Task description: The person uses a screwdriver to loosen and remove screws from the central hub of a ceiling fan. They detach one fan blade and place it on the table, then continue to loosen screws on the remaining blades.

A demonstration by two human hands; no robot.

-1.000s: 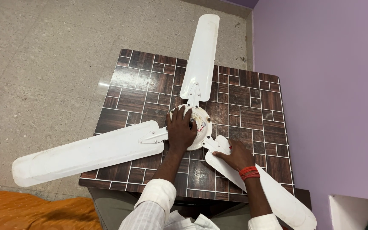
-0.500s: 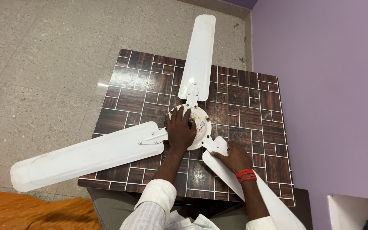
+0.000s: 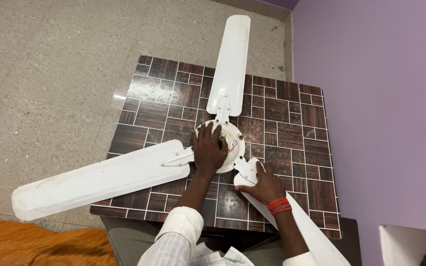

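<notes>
Plainly, left hand [image 3: 208, 152] lies flat on the fan hub [image 3: 233, 143]; right hand [image 3: 262, 184] grips the near blade [image 3: 299, 221], which could bend or slide the fan off the bench [image 3: 292, 133].

A white ceiling fan [image 3: 223, 116] with 3 blades is laid flat on a small table [image 3: 292, 123] topped with a brown tile pattern. The round motor hub [image 3: 233, 140] is covered by the left hand [image 3: 208, 150], which is pressed palm-down on it. The near-right blade [image 3: 297, 216] is gripped close to its metal bracket [image 3: 247, 170] by the right hand [image 3: 262, 184], whose wrist is wound with red thread [image 3: 278, 206]. The left blade [image 3: 99, 180] and the far blade [image 3: 230, 64] are extended past the table edges over the speckled floor [image 3: 50, 74]. An orange cloth [image 3: 35, 244] is seen at the lower left, and a purple wall [image 3: 380, 98] at the right.
</notes>
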